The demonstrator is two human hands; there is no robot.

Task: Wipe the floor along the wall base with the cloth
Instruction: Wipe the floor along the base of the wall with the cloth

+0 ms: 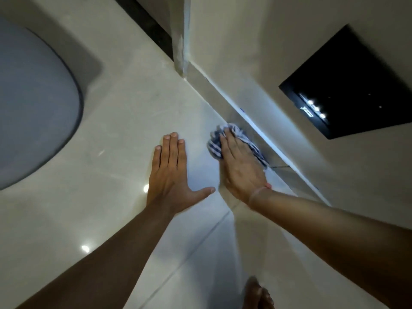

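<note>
While nothing's gone wrong yet, a few slips look possible here. Nearest, a bare foot (258, 294) sits on the glossy floor (111, 112), well back from the wall base (263, 139); if the tile gets damp, that foot could slide. Further out, the left hand (172, 175) lies flat and spread, gripping nothing, just propping. Right against the wall base, the right hand (242, 166) presses the striped cloth (239, 136) down with its palm, fingers not really clenched, so it could bunch up or slip out mid-swipe. Knuckles might scrape the wall base too.
</note>
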